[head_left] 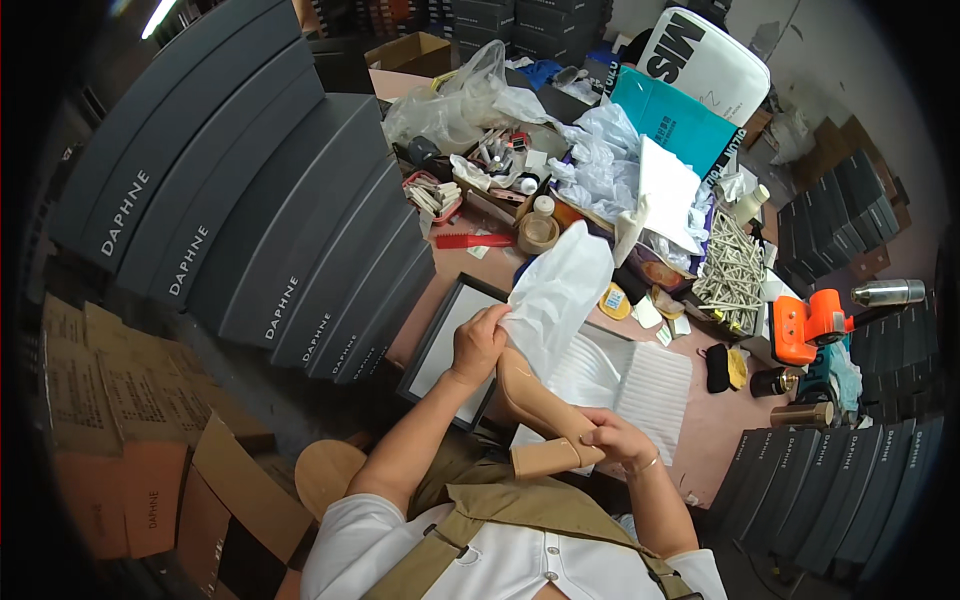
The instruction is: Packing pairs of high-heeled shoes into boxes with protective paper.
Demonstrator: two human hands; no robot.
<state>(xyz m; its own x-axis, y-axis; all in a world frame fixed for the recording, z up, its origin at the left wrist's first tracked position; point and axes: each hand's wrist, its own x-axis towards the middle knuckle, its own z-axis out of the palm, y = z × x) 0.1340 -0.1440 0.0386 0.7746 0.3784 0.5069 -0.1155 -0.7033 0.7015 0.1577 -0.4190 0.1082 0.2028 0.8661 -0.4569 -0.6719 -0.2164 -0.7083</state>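
A tan high-heeled shoe (540, 402) with a thick block heel (545, 457) is held tilted in front of my body. My right hand (620, 440) is closed round its back end, close to the heel. At the shoe's other end, my left hand (480, 345) pinches a sheet of white tissue paper (565, 280), which stands up over the table. Whether the left fingers also touch the shoe is hard to make out. Beneath lie white ribbed wrapping sheets (655, 395) and an open dark shoebox part (440, 370) with a pale inside.
Tall stacks of dark shoeboxes (290, 230) rise at the left, with more boxes (820, 480) at the right. Across the table's back are a red-handled brush (475, 240), a bottle (540, 225), crumpled tissue (605, 160), a box of short sticks (740, 270) and an orange tool (808, 325).
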